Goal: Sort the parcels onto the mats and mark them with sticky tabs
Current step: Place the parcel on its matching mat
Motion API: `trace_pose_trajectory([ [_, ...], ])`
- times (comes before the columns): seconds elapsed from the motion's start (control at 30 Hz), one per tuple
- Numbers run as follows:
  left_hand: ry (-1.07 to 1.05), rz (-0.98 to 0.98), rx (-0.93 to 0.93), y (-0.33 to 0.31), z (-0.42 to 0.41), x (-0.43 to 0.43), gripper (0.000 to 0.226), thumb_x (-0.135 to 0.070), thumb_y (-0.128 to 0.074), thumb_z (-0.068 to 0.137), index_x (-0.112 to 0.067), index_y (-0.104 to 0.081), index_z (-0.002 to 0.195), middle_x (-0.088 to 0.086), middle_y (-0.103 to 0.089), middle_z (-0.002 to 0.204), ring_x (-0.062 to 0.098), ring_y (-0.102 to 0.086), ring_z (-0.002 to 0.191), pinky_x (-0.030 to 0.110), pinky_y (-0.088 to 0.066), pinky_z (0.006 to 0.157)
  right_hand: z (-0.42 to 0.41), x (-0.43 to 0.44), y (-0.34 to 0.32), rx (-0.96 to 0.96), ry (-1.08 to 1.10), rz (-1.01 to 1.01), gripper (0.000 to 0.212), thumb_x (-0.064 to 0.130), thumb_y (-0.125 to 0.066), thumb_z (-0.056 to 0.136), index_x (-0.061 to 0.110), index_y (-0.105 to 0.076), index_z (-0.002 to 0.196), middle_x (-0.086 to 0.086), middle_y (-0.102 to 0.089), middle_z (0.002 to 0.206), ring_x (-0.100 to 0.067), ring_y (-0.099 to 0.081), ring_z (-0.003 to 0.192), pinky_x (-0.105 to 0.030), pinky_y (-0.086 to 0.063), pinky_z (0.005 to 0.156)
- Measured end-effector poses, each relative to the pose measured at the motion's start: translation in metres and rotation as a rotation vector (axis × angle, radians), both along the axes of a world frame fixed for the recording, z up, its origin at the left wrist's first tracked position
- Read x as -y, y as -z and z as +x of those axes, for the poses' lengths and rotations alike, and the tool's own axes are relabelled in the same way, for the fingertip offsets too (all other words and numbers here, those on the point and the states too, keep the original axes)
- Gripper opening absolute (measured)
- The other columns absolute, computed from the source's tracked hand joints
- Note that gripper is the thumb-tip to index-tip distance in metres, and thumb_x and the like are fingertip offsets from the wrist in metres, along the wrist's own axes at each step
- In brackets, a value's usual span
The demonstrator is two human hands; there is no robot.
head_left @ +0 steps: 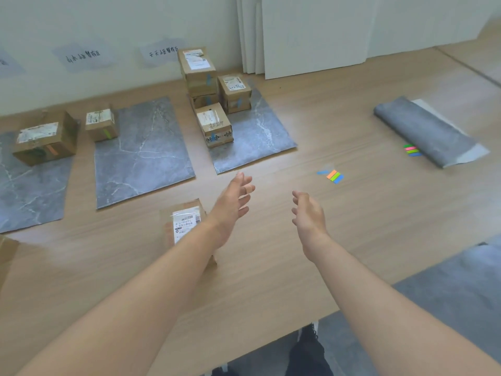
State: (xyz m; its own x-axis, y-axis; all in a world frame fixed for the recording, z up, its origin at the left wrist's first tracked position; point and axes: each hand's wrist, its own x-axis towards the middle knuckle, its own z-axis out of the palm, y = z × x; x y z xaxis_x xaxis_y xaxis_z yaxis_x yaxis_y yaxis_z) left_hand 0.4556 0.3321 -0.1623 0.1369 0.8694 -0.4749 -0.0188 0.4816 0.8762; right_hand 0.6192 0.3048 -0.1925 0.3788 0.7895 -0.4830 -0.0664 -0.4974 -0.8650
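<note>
The left forearm (151, 280) hides part of the near parcel (184, 223); wall labels (82, 56) are blurred.

You face a pale wood bench (311, 131) set against a white wall (81, 20). Handwritten paper signs (82, 56) stick to the wall. White boards (311, 36) lean upright at the back. Grey floor (447, 294) shows at lower right. The light is soft and even.

One wide-angle view, worn on the head, looks forward and down across the table (265, 272) from above its near edge, close enough that both forearms (135, 308) fill the foreground. It faces the wall (122, 23) behind the table's far edge, where the mats (143, 164) lie.
</note>
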Motion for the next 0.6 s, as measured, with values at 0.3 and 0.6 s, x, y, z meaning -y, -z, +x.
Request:
trace_pose_trajectory([
  [0.3, 0.024, -0.065, -0.017, 0.032, 0.148, -0.060, 0.057, -0.057, -0.027, 0.104, -0.023, -0.047, 0.145, -0.001, -0.059, 0.138, 0.021, -0.048, 0.132, 0.045, -0.034, 0.117, 0.145, -0.062, 0.043, -0.020, -0.019, -0.040, 0.025, 0.032, -0.047, 0.104, 0.023, -0.068, 0.113, -0.006, -0.066, 0.115, -0.033, -0.062, 0.115, -0.049, -0.049, 0.106],
  [0.6, 0.000, -0.185, 0.018, 0.069, 0.223, -0.117, 0.052, -0.058, -0.032, 0.103, -0.025, -0.054, 0.136, 0.000, -0.066, 0.127, 0.022, -0.055, 0.127, 0.044, -0.042, 0.111, 0.225, -0.103, 0.089, -0.001, -0.019, -0.101, 0.031, 0.026, -0.051, 0.102, 0.021, -0.065, 0.128, 0.012, -0.066, 0.107, -0.015, -0.065, 0.108, -0.041, -0.052, 0.102],
])
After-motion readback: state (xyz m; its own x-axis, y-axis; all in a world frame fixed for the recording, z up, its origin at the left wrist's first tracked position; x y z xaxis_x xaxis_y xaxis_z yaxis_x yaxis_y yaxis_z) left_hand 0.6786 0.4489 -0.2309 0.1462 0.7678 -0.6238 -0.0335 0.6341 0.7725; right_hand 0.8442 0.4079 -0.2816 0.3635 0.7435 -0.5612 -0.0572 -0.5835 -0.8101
